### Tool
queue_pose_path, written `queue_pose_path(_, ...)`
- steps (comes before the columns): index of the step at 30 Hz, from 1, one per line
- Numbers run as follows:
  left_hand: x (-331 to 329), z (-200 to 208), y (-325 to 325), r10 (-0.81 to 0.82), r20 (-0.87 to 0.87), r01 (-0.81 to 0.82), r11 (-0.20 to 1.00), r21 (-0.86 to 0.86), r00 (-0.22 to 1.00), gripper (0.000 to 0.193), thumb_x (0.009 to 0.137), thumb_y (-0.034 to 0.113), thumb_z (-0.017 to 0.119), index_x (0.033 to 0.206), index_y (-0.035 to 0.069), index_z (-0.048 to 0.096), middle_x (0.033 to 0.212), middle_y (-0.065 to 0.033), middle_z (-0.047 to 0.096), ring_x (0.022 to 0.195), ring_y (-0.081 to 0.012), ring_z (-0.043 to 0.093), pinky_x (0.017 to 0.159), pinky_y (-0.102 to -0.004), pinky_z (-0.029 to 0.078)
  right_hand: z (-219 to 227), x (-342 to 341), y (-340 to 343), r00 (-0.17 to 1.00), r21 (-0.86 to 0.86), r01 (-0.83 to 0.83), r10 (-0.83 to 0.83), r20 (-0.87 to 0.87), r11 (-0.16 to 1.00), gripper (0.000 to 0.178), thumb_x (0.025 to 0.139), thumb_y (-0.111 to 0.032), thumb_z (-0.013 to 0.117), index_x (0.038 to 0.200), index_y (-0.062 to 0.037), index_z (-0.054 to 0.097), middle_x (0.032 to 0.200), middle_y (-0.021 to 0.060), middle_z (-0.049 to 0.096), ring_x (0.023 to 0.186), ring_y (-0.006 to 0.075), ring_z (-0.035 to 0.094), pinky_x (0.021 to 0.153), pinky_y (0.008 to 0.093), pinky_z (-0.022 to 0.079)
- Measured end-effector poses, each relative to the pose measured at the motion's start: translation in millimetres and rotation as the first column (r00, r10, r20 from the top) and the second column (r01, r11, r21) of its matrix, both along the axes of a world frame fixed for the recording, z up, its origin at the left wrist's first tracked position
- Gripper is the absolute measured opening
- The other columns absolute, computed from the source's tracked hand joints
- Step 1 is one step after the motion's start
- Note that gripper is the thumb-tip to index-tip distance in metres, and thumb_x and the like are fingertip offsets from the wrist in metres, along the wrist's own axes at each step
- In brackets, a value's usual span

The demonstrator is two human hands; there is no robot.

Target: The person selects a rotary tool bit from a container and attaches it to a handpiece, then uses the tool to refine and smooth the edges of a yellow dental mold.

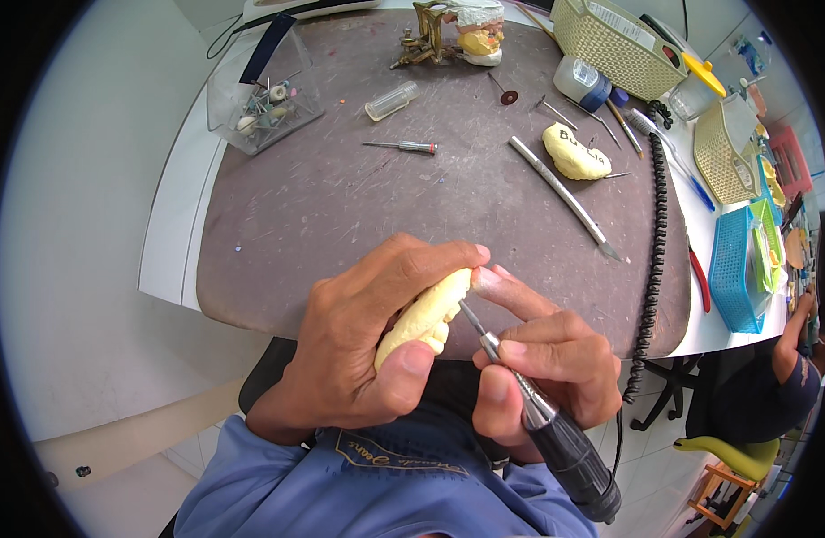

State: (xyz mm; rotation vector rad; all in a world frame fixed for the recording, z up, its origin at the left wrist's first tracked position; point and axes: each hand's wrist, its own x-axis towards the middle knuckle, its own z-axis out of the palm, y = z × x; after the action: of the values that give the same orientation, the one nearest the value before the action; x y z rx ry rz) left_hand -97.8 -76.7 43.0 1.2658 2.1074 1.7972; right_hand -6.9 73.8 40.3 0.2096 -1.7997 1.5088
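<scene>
My left hand point(354, 327) grips a pale yellow dental cast point(427, 309) above the table's near edge, its teeth turned toward the right. Fingers and thumb cover part of the cast. In my right hand point(551, 359) is a rotary handpiece point(556, 435) with a silver nose and black body, held like a pen. Its thin bur points up and left at the toothed side of the cast; whether it touches, I cannot tell. My right index fingertip rests by the far end of the cast, close to the left index fingertip.
A craft knife point(566, 199) lies beside another yellow cast point(575, 152). A small screwdriver point(401, 146), a clear tube point(392, 101) and a brass articulator point(430, 36) sit farther back. A clear box of burs point(264, 103) stands left. A coiled black cord point(656, 260) runs down the right.
</scene>
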Motion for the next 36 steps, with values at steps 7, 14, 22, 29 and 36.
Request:
queue_pose_path(7,1.3,2.5,0.3,0.01,0.02,-0.009,1.0,-0.019,1.0,0.051,0.086,0.034,0.052,0.127,0.004,0.061,0.096,-0.016,0.066,0.077,-0.0278,0.067,0.067,-0.0366,0.053,0.1,1.0,0.4,1.0,0.015,0.005,-0.006,0.022,1.0,0.022,0.078,-0.003,0.083,0.087,-0.007,0.063,0.075,0.008,0.069,0.101,0.0376,0.073,0.092,0.0524,0.058)
queue_pose_path(14,0.8,1.6,0.1,0.015,0.001,-0.015,1.0,-0.017,1.0,0.051,0.086,0.034,0.054,0.126,0.004,0.062,0.095,-0.0157,0.065,0.075,-0.0269,0.066,0.066,-0.0359,0.053,1.8,0.3,1.4,1.0,0.014,-0.008,0.008,0.024,1.0,0.022,0.078,-0.005,0.083,0.087,-0.0069,0.064,0.076,0.008,0.069,0.101,0.0382,0.073,0.093,0.0525,0.058)
queue_pose_path(22,0.7,0.8,0.6,0.025,-0.029,-0.025,0.999,-0.02,0.999,0.051,0.086,0.035,0.055,0.127,0.005,0.062,0.093,-0.0158,0.065,0.074,-0.0269,0.066,0.065,-0.0359,0.052,0.6,0.6,-0.2,1.0,-0.002,-0.006,0.006,0.023,1.0,0.022,0.078,-0.004,0.083,0.087,-0.0064,0.063,0.075,0.008,0.069,0.101,0.0391,0.072,0.093,0.0532,0.057)
queue_pose_path(29,1.8,0.7,2.5,0.025,-0.031,-0.025,1.0,-0.014,0.999,0.051,0.087,0.036,0.054,0.127,0.005,0.062,0.093,-0.0158,0.065,0.074,-0.0271,0.065,0.065,-0.0361,0.053,0.8,2.1,2.2,1.0,0.001,-0.006,0.006,0.023,1.0,0.023,0.078,-0.003,0.083,0.088,-0.0061,0.063,0.075,0.0082,0.069,0.101,0.0385,0.072,0.092,0.0535,0.058)
queue_pose_path(36,1.1,-0.9,0.2,0.025,-0.023,-0.025,1.0,0.0,0.999,0.051,0.088,0.036,0.053,0.128,0.005,0.062,0.094,-0.0154,0.065,0.075,-0.0269,0.066,0.065,-0.0366,0.053,-1.1,0.2,0.4,1.0,0.036,-0.003,0.003,0.014,0.999,0.021,0.077,-0.004,0.083,0.087,-0.006,0.064,0.075,0.0086,0.069,0.099,0.0382,0.073,0.091,0.0519,0.058)
